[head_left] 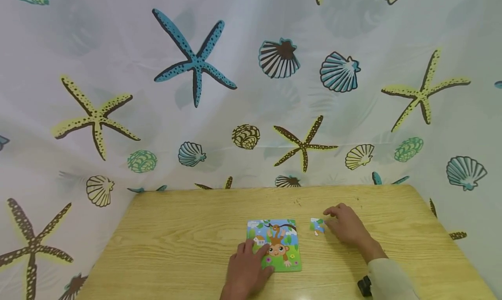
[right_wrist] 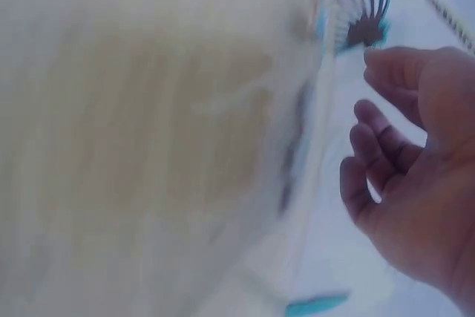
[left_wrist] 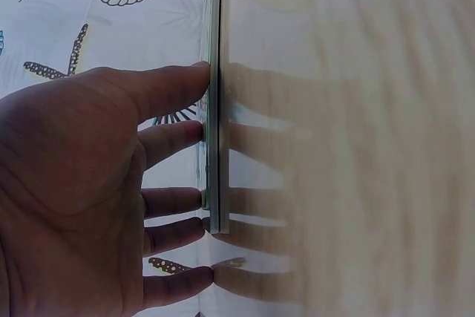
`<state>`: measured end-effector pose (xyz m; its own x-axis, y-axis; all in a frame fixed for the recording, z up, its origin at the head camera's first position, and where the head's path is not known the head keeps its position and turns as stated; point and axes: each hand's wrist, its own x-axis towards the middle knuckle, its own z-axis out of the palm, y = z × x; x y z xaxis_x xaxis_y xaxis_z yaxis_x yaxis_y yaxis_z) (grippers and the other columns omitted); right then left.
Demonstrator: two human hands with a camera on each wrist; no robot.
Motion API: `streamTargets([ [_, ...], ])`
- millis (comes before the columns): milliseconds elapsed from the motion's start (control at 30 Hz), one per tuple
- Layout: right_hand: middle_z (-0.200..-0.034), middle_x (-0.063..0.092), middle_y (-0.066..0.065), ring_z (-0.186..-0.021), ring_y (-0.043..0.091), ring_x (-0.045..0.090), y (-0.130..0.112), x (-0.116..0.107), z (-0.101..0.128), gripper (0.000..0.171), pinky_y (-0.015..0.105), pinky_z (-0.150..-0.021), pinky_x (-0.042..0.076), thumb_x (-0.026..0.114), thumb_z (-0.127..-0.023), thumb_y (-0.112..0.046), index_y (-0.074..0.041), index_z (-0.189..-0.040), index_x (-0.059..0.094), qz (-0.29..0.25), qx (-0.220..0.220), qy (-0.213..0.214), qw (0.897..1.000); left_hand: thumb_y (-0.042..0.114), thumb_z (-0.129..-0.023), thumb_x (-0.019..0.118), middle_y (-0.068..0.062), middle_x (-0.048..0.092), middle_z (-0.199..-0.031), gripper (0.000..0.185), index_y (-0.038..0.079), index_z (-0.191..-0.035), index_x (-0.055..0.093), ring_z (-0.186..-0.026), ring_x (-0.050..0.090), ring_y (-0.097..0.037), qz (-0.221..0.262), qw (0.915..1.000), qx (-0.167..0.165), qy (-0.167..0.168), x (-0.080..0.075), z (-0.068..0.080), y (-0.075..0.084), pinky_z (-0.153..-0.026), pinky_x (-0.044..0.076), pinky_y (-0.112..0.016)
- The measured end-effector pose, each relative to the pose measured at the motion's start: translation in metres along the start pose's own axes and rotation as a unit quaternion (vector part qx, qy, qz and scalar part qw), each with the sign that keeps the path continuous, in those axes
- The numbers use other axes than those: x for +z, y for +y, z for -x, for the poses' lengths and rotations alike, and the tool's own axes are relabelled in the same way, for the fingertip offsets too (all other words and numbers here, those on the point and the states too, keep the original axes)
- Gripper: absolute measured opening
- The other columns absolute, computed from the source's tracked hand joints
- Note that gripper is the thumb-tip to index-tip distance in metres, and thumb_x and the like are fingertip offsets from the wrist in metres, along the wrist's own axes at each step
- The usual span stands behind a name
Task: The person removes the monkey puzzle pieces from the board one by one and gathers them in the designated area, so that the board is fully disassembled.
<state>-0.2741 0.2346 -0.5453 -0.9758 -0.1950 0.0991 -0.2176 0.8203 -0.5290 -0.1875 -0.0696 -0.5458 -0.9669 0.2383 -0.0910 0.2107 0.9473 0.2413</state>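
Observation:
A square jigsaw puzzle (head_left: 292, 243) with a monkey hanging upside down lies on the wooden table. The fingertips of my left hand (head_left: 247, 267) rest on its left side and lower edge; in the left wrist view that hand (left_wrist: 67, 191) has its fingers spread and straight against the thin board edge (left_wrist: 215, 109). To the right of the board, a small loose group of puzzle pieces (head_left: 316, 225) lies flat, blue, green and white. My right hand (head_left: 347, 226) hovers just beside it. Loosely bent and holding nothing, the right fingers (right_wrist: 367, 154) show in the right wrist view.
The light wooden table (head_left: 176, 239) reaches back to a white curtain (head_left: 243, 104) printed with starfish and shells, which also hangs at both sides. A small black object (head_left: 364, 287) sits at the right sleeve (head_left: 390, 278).

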Motion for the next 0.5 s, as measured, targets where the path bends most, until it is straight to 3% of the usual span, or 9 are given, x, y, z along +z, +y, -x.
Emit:
streamTargets([
  [300,-0.106,0.059,0.007,-0.096,0.021,0.057,-0.057,0.03,-0.026,0.031,0.043,-0.085,0.05,0.072,-0.087,-0.023,-0.009,-0.115,0.067,0.009,-0.089,-0.116,0.989,0.052,-0.088,0.061,-0.015,0.046,-0.137,0.056,0.026,-0.137,0.054,-0.126,0.044,-0.038,0.004,1.0,-0.002,0.0,0.001,0.0,-0.001,-0.095,0.045,-0.059],
  [500,-0.1,0.056,0.003,-0.084,0.015,0.049,-0.073,0.044,-0.038,0.038,0.038,-0.079,0.047,0.08,-0.079,-0.034,-0.013,-0.109,0.068,0.039,-0.081,-0.155,0.984,0.052,-0.088,0.061,-0.015,0.047,-0.137,0.056,0.026,-0.137,0.055,-0.126,0.045,-0.037,-0.001,1.0,0.0,0.003,-0.002,0.002,0.001,-0.094,0.046,-0.059],
])
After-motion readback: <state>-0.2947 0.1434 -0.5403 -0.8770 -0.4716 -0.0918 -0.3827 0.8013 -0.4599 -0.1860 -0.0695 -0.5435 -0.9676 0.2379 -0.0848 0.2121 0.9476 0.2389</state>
